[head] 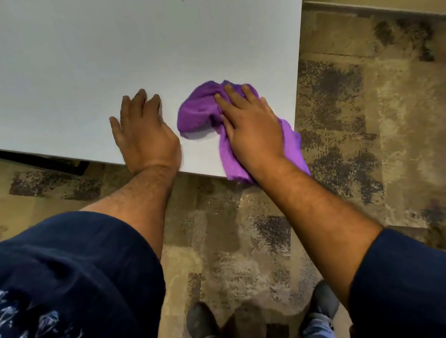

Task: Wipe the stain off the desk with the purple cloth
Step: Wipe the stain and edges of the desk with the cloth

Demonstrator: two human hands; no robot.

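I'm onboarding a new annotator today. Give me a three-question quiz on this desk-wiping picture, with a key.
1. True or false: the left hand is pressing on the purple cloth.
2. Which hand lies on the cloth? A) left B) right C) both
3. Fill in: part of the cloth hangs over the desk's ____ corner.

Key
1. False; it rests flat on the bare desk beside the cloth.
2. B; the right hand lies palm down on it.
3. Near right.
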